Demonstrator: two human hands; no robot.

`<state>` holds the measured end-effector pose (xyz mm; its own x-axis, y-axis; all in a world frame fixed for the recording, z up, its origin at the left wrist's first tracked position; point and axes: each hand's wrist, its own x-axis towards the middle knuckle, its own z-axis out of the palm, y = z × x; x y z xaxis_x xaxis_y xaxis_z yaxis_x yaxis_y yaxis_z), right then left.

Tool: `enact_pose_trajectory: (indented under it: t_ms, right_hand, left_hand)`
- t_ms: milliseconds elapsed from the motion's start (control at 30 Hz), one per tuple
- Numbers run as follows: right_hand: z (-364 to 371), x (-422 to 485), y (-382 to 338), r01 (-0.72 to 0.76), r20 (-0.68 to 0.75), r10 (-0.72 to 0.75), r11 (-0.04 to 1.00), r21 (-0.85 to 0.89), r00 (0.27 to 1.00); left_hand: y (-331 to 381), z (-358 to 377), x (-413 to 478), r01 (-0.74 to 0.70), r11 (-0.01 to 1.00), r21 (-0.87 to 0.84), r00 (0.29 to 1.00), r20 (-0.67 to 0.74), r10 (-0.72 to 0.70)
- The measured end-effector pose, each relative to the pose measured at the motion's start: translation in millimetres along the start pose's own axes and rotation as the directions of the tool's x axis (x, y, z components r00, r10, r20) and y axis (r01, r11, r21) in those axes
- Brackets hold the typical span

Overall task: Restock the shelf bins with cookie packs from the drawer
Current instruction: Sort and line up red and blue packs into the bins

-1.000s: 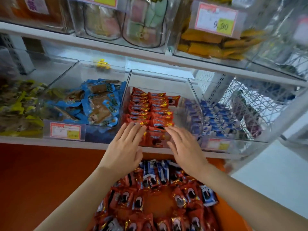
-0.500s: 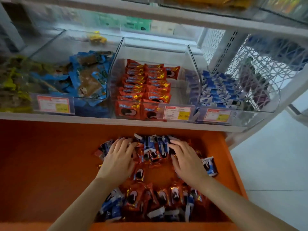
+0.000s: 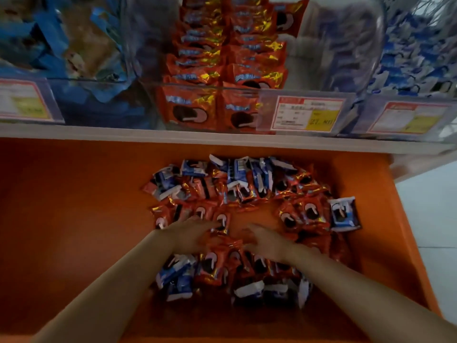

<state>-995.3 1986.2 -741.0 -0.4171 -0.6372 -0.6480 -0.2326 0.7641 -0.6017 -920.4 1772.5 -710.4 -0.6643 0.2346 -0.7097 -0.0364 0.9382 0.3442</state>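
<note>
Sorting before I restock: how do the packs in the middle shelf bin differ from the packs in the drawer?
The bin packs stand in two neat rows; the drawer packs lie in a loose heap. The bin packs are all red; the drawer packs mix red and blue. The middle bin is clear plastic; the drawer is orange. Shared: red packs in both show a dark sandwich cookie.

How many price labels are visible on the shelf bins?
3 price labels: one at far left, one in the middle, one at right. Others may be out of view.
</note>
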Motion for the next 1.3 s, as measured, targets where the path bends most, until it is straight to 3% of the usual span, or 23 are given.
enact_pose_trajectory:
  t_ms: [67, 200, 300, 467, 567, 700, 800, 900, 1067, 1200, 1300]
  right_hand:
    - [8, 5, 1, -0.005, -0.026, 0.004, 0.998, -0.067, 1.0]
    - [19, 12, -2, -0.015, -0.07, 0.002, 0.982, -0.187, 0.998]
    - [22, 15, 1, -0.006, -0.089, -0.008, 0.986, -0.165, 0.996]
    - [13, 6, -2, 0.011, -0.139, -0.029, 0.991, -0.134, 0.99]
    - [5, -1, -1, -0.01, -0.15, -0.001, 0.997, -0.077, 0.989]
    - [-7, -16, -7, -0.005, -0.239, -0.008, 0.998, -0.055, 0.971]
    - [-18, -29, -16, 0.006, -0.3, -0.016, 0.999, -0.033, 0.954]
    - [-30, -41, -24, -0.015, -0.347, 0.04, 0.997, 0.076, 0.937]
    - [-41, -65, -33, -0.027, -0.316, 0.181, 0.9, 0.435, 0.931]
    - [-56, -84, -40, 0.016, -0.29, 0.234, 0.753, 0.658, 0.928]
    - [-71, -101, -48, 0.095, -0.259, 0.212, 0.571, 0.815, 0.942]
  left_hand:
    - [-6, 6, 10, -0.01, 1.0, -0.013, 0.998, 0.066, 0.011]
    - [0, 14, 20, -0.089, 0.996, -0.03, 0.995, 0.053, 0.09]
    - [7, 18, 23, -0.141, 0.99, -0.025, 0.988, 0.057, 0.142]
    - [11, 18, 22, -0.139, 0.987, 0.082, 0.987, 0.089, 0.132]
    - [13, 14, 16, -0.122, 0.991, 0.063, 0.991, 0.062, 0.118]
    - [14, 4, 4, 0.017, 0.993, -0.114, 0.992, -0.124, -0.031]
    - [21, -7, -7, 0.076, 0.88, -0.47, 0.949, -0.236, -0.207]
    - [33, -17, -20, 0.029, 0.744, -0.667, 0.912, -0.287, -0.293]
    - [50, -39, -45, -0.006, 0.718, -0.696, 0.857, -0.374, -0.355]
    - [68, -61, -64, -0.055, 0.698, -0.714, 0.767, -0.478, -0.428]
    - [87, -81, -77, -0.16, 0.646, -0.746, 0.703, -0.546, -0.456]
